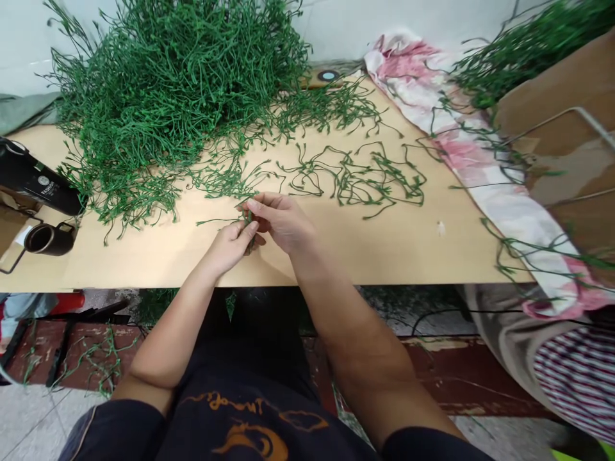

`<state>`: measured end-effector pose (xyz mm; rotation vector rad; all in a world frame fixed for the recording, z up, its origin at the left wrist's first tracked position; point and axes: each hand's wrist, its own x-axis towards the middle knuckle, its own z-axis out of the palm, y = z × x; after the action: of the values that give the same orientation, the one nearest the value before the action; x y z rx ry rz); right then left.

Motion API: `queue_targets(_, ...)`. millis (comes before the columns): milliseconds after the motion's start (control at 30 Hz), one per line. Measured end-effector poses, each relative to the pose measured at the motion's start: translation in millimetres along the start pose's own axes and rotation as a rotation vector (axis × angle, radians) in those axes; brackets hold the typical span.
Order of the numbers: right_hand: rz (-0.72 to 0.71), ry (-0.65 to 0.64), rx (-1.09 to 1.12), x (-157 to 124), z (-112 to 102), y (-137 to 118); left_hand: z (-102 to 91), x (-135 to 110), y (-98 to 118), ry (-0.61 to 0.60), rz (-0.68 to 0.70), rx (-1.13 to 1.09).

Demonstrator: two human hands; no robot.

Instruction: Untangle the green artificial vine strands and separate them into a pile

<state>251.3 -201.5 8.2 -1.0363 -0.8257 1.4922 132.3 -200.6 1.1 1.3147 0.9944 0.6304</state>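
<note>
Close together above the front half of the table, my left hand [235,244] and my right hand [280,221] both grip a green plastic stem [248,221]. Fingers cover most of that stem, so its full shape is hidden. Just beyond my hands lies a loose cluster of green plastic stems [223,181]. More bent stems [365,176] are spread out to the right of my right hand. At the back left rises a large heap of green plastic stems [177,77].
On the left are a black tumbler [38,176] and a dark mug [50,238]. A pink-and-white floral cloth [471,160] runs along the right edge of the table [144,262]. Beyond it stands a cardboard box [567,109]. A roll of tape [329,75] lies at the back.
</note>
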Motion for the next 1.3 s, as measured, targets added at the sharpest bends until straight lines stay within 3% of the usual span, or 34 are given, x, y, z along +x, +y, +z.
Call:
queue_targets(233,-0.039,0.206,0.042,8,-1,5,-16.4,-13,-5,0.061,0.103,0.147)
queue_targets(300,-0.053,0.264,0.015,8,-3,5,-22.6,-19,-5,0.195,0.17,0.255)
queue_targets(400,-0.059,0.286,-0.033,7,-1,1,-25.7,-20,0,0.492,0.366,0.448)
queue_targets(467,-0.058,0.277,-0.039,6,4,0,-23.0,-15,4,0.597,0.473,0.575)
queue_targets(533,-0.056,0.266,-0.035,4,8,-2,-18.6,-9,7,0.576,0.501,0.689)
queue_targets(700,-0.075,0.263,-0.037,6,7,-1,-11.2,-2,1,0.308,0.34,0.852)
queue_targets(900,-0.089,0.283,-0.033,10,3,3,-7.5,2,-8,0.138,0.225,0.511)
queue_targets(1000,-0.083,0.27,-0.046,11,5,5,-3.7,7,-7,0.134,0.205,0.376)
queue_targets(1200,-0.171,0.243,-0.082,13,6,11,3.4,14,-5,0.24,0.059,-0.035)
queue_targets(1300,-0.185,0.227,-0.081,12,5,13,3.5,14,-7,0.246,0.049,-0.119)
